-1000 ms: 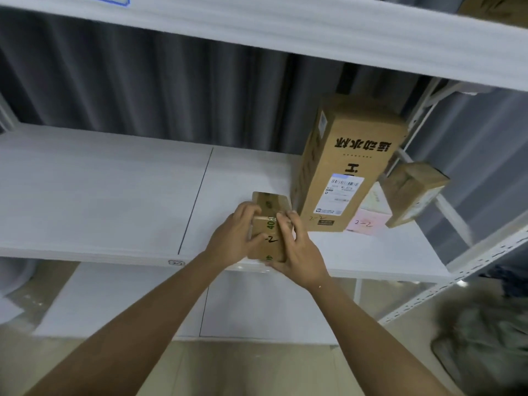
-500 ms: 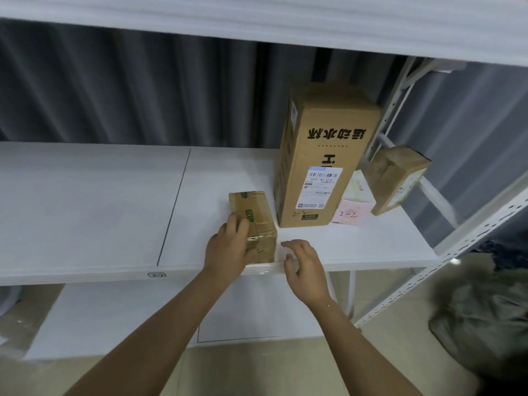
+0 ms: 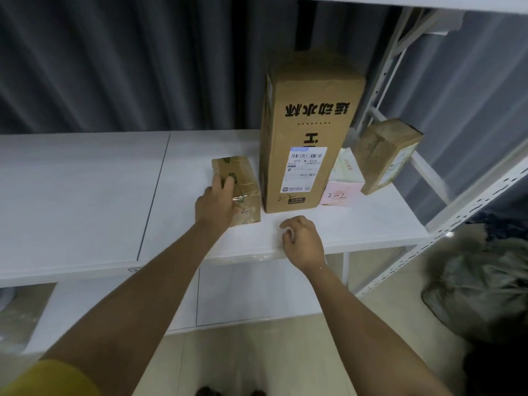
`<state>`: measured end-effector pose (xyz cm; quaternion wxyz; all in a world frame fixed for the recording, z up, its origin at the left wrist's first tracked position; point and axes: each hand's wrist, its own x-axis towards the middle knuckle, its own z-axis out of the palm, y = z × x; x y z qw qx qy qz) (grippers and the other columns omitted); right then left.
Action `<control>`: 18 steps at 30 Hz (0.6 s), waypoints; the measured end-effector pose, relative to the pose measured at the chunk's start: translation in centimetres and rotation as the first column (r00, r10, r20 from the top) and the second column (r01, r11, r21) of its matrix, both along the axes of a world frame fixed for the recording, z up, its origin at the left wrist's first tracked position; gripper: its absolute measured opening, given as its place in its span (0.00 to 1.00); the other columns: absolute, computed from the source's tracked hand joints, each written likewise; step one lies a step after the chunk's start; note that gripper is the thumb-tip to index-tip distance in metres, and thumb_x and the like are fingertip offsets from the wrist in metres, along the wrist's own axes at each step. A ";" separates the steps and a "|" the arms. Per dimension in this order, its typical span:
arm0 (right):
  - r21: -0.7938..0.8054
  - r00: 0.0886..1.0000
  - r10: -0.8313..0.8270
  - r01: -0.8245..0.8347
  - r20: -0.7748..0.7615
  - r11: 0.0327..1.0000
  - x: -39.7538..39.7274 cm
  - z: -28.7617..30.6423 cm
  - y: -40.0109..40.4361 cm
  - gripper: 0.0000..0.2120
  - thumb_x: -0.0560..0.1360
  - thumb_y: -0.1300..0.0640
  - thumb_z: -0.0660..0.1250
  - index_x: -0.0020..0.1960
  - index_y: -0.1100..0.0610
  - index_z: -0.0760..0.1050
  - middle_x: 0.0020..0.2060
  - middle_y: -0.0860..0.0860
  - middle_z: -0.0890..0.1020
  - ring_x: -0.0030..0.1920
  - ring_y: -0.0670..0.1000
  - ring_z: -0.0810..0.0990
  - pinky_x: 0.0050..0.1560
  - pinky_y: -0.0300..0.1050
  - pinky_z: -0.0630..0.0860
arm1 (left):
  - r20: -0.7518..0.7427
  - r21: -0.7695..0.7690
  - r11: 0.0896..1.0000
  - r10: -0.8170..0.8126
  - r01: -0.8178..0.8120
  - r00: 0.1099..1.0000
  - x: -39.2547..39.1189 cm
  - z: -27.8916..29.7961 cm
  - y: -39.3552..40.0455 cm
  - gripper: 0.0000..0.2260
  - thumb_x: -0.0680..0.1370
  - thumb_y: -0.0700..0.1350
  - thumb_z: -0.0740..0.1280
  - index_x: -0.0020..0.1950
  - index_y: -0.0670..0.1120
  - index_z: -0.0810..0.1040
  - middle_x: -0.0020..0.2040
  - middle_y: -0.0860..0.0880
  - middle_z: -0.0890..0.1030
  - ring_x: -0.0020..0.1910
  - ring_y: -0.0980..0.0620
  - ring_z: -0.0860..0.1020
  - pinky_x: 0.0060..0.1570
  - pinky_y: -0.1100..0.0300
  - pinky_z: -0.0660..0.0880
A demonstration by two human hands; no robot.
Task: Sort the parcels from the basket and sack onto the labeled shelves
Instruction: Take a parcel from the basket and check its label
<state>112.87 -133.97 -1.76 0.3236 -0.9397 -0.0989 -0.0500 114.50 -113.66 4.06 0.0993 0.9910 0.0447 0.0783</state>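
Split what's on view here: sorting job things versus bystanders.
Job: small taped parcel under left hand; tall box; pink packet; tilted box; shelf; sack.
Bystanders: grey curtain; right hand, idle.

dim, flat indoor light | soft blur throughout | wide-angle bend at edges | maybe glare on shelf (image 3: pixel 85 195) front
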 end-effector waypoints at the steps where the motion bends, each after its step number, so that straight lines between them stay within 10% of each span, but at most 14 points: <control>1: -0.018 1.000 -0.001 0.001 -0.013 1.000 0.2 0.1 -0.1 0.13 0.77 0.65 0.61 0.57 0.61 0.80 0.56 0.56 0.79 0.59 0.56 0.74 0.50 0.36 0.65 | -0.002 0.008 1.000 0.003 -0.003 1.000 0.6 0.1 0.1 0.22 0.75 0.47 0.70 0.64 0.43 0.66 0.63 0.42 0.68 0.51 0.43 0.76 0.44 0.52 0.75; 8: -0.146 1.000 0.012 -0.015 -0.017 0.989 0.9 1.2 -0.3 0.14 0.78 0.64 0.59 0.58 0.61 0.80 0.56 0.56 0.78 0.61 0.57 0.72 0.53 0.45 0.72 | -0.029 -0.014 1.000 0.001 -0.002 1.000 2.5 0.6 0.3 0.23 0.74 0.45 0.71 0.65 0.43 0.66 0.64 0.43 0.68 0.52 0.44 0.76 0.45 0.53 0.74; 14: -0.134 0.986 0.162 -0.157 0.027 0.979 -1.4 1.9 3.2 0.13 0.77 0.65 0.60 0.57 0.62 0.80 0.52 0.57 0.80 0.56 0.58 0.75 0.48 0.44 0.70 | 0.102 -0.453 0.891 0.072 -0.018 0.992 -3.0 -1.7 2.5 0.32 0.78 0.48 0.68 0.77 0.43 0.56 0.76 0.43 0.56 0.70 0.43 0.65 0.62 0.47 0.71; 18: -0.102 0.947 0.322 -0.320 0.003 0.942 -5.4 2.1 9.1 0.12 0.78 0.63 0.60 0.56 0.61 0.80 0.48 0.57 0.81 0.47 0.57 0.79 0.42 0.43 0.68 | 0.078 -0.625 0.774 0.193 -0.103 0.978 -12.2 -4.5 7.1 0.20 0.80 0.43 0.64 0.72 0.45 0.66 0.61 0.45 0.75 0.59 0.47 0.76 0.58 0.53 0.74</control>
